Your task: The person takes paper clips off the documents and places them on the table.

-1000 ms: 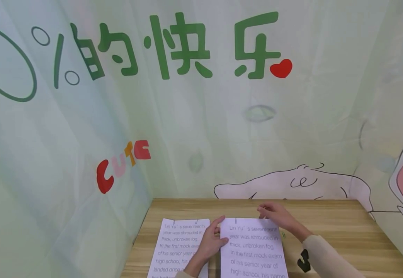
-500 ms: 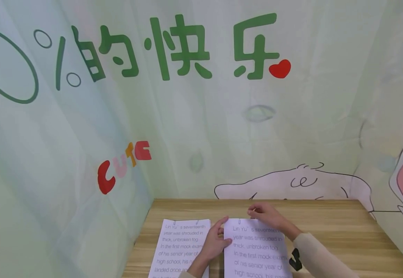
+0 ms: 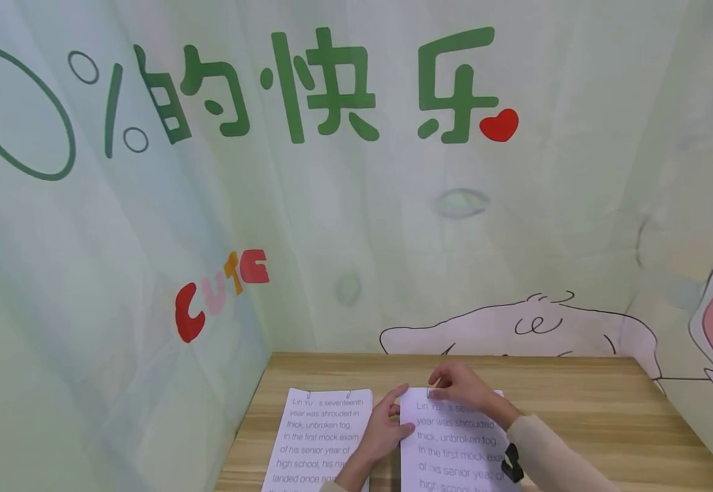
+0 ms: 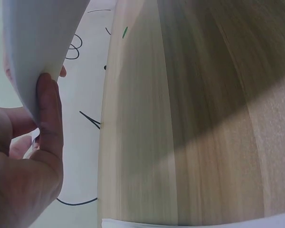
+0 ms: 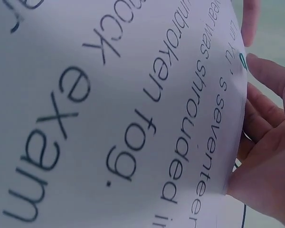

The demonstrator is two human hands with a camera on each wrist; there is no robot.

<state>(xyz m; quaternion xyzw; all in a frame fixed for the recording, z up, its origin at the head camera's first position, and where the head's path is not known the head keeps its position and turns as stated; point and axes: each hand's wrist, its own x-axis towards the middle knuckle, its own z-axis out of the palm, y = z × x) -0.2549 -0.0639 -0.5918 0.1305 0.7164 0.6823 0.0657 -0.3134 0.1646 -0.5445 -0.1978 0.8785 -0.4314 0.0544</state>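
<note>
While the left hand [image 3: 385, 432] pinches the left edge of a printed page [image 3: 451, 441], thumb on the front and fingers behind, the right hand [image 3: 462, 389] is at that page's top edge, near its left corner. Right thumb close against a green paper clip [image 5: 242, 61] on the top edge, other fingers bent behind the paper; cannot tell whether it pinches the clip or the edge. Page tilted and bowed, raised off the table [image 3: 565, 383], right of a second page; lower end cut off in the head view. Print begins "Lin Yu's".

Second page [image 3: 316, 441]: on the table, near its left edge, just beside the left hand. Same opening lines. Two clips on its top edge, a left clip [image 3: 308, 395] and a right clip [image 3: 348, 394].

Small green clip-like piece [image 4: 125, 32] lying near the table's far edge, left wrist view; too thin for detail. Black piece [image 3: 512, 463] at the right sleeve [image 3: 553, 451].

Behind the far edge: pale green hanging [image 3: 356, 225], green characters, red heart [image 3: 500, 126], a line-drawn white figure [image 3: 516, 328] low down.
</note>
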